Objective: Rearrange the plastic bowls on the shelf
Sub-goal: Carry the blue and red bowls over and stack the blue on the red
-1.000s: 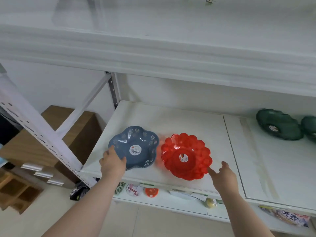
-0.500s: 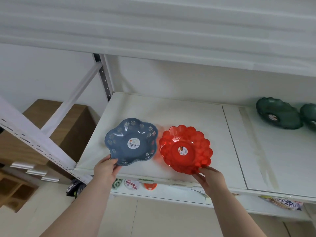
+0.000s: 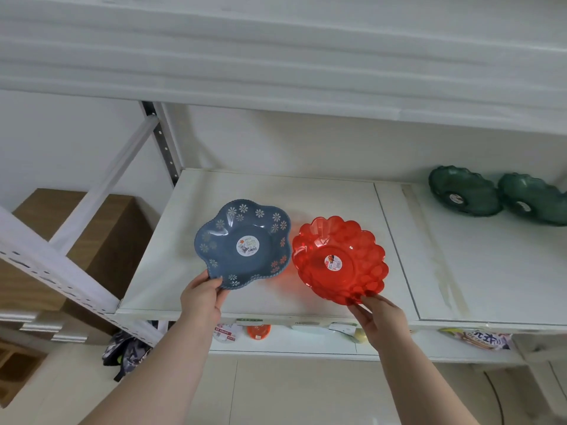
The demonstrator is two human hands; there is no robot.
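A blue flower-shaped bowl (image 3: 244,244) with white daisy prints is tilted toward me over the white shelf (image 3: 322,197). My left hand (image 3: 202,296) grips its near rim. Beside it on the right, a clear red scalloped bowl (image 3: 339,259) is also tilted up, and my right hand (image 3: 376,314) pinches its near edge. The two bowls almost touch. Two dark green bowls (image 3: 463,190) (image 3: 534,202) lean at the back right of the shelf.
An upper shelf board (image 3: 276,72) hangs low over the bowls. A white slanted frame post (image 3: 46,259) and a brown wooden cabinet (image 3: 101,246) stand to the left. A lower shelf (image 3: 291,342) holds small packets and lids.
Both hands have closed on the bowls' near rims and tipped them up. The view has dropped and pulled back, bringing the second green bowl fully into sight.
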